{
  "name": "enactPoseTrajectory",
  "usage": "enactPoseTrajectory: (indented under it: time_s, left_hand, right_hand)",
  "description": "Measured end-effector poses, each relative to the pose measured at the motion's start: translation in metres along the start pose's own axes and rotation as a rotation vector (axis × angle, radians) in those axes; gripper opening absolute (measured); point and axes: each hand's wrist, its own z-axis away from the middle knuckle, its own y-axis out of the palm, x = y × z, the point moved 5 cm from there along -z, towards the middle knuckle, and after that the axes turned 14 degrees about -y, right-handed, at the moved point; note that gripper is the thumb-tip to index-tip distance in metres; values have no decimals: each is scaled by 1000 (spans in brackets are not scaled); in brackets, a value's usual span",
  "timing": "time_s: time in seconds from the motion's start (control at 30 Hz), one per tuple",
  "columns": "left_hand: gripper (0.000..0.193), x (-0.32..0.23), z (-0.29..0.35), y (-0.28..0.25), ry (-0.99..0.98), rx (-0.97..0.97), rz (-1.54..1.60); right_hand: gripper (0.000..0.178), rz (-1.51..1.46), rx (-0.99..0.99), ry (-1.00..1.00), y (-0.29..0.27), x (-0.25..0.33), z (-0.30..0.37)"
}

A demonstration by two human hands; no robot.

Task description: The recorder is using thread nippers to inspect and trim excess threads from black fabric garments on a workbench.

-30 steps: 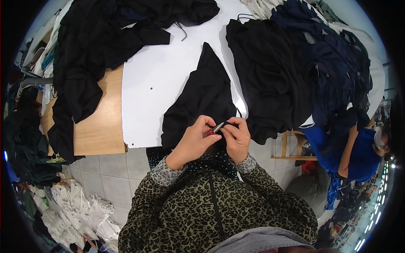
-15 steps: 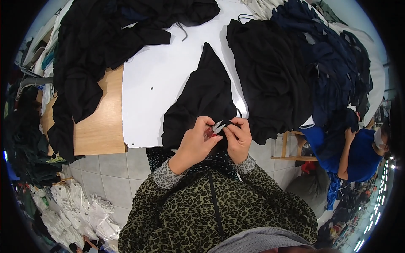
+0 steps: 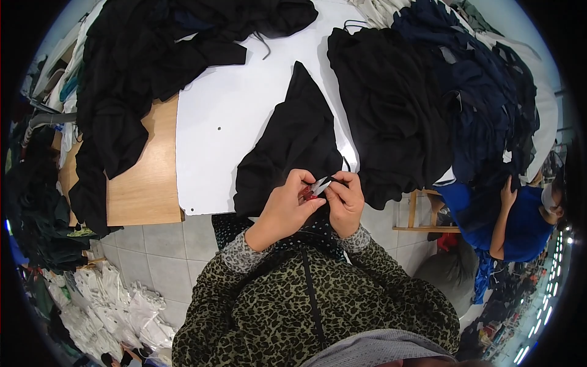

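Note:
Small thread snips [image 3: 310, 192] with red handles and short silver blades are gripped in my left hand [image 3: 282, 205], fingers wrapped round the handles. Their blades point toward the fingertips of my right hand [image 3: 346, 205], close beside them. That hand is closed in a pinch on the near right edge of a black garment [image 3: 290, 137]. The fabric tapers to a point at its far end and lies on the white table sheet. Just what lies between the blades is too small to make out.
A heap of black clothes [image 3: 122, 92] covers the table's left and far side. Right of my work stands a black pile [image 3: 391, 110], beside navy garments [image 3: 480, 98]. A co-worker in a blue top [image 3: 520, 226] handles dark cloth at the right. White bundles [image 3: 116, 306] lie lower left.
The snips have shifted slightly right toward my right fingertips, and their blades have come closer together. The garment lies as before. The co-worker's hand has moved up a little.

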Motion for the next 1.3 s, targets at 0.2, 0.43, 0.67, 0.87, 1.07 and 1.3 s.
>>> enactPoseTrajectory:
  time_s: [0.2, 0.43, 0.67, 0.87, 1.07, 1.3]
  left_hand:
    - [37, -1, -2, -1, -1, 34, 55]
    - [35, 2, -3, -2, -31, 59, 51]
    - [34, 6, -5, -8, 14, 104, 352]
    - [44, 11, -3, -16, 37, -2, 259]
    - [42, 10, 4, -2, 381, -389, -282]
    - [35, 14, 16, -22, 753, -671, -396]
  right_hand:
    - [11, 14, 24, 5, 1, 1, -1]
    - [11, 11, 39, 9, 1, 2, -2]
    - [11, 29, 32, -3, 1, 3, -4]
    - [11, 41, 18, -85, 0, 0, 0]
    - [12, 24, 49, -80, 4, 3, 0]
    - [18, 253, -6, -530, -3, 1, 0]
